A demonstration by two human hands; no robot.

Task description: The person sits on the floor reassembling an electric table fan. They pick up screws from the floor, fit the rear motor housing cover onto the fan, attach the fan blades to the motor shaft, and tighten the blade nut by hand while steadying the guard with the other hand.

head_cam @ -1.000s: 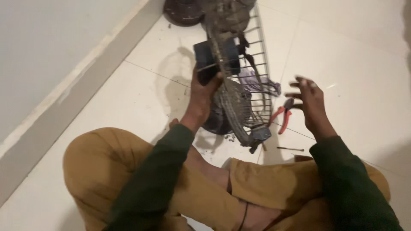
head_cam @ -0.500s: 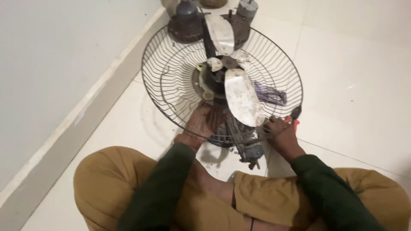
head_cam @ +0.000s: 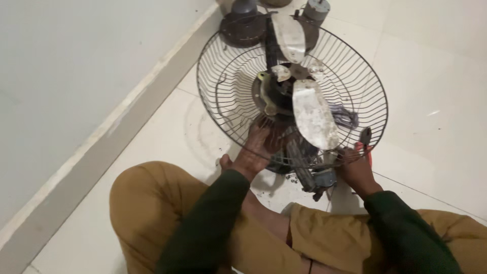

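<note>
White floor tiles carry the fan (head_cam: 291, 96), at twelve o'clock from the lap. Left hand (head_cam: 258, 147) clasps its cage (head_cam: 223, 96); right hand (head_cam: 355, 170) grips the rim. Stiff, light wire; blades (head_cam: 314, 114) look thin, so hold the rim.

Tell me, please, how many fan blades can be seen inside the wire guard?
2. One blade points away from the person, toward the wall. The other blade points toward the person, between the left hand and right hand. More may be hidden.
</note>
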